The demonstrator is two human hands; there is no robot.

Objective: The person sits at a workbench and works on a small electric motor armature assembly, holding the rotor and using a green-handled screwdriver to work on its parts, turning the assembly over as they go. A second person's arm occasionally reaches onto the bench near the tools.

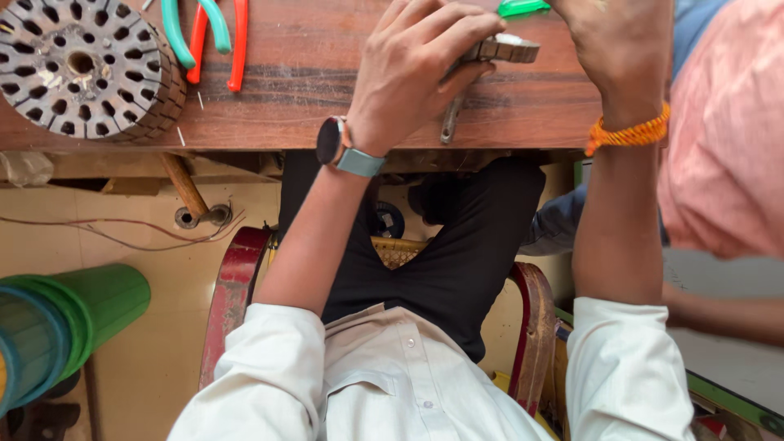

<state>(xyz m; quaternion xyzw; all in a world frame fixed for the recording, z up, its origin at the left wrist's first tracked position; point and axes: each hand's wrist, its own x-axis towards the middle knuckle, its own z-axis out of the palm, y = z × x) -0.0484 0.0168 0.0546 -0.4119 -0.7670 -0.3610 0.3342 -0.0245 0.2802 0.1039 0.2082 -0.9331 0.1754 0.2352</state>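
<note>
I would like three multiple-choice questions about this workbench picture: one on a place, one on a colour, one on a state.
1. Where does the round slotted metal motor core lie?
A. on the floor
B. on the left part of the wooden bench
C. on the chair

2. What colour is the braided thread band on the right wrist?
A. orange
B. blue
C. white

3. What is the left hand doing?
A. hanging free
B. resting flat
C. gripping a small grey metal piece

Answers: 1 B, it sits on the benchtop; 2 A, plainly orange; 3 C, fingers close on the piece.
</note>
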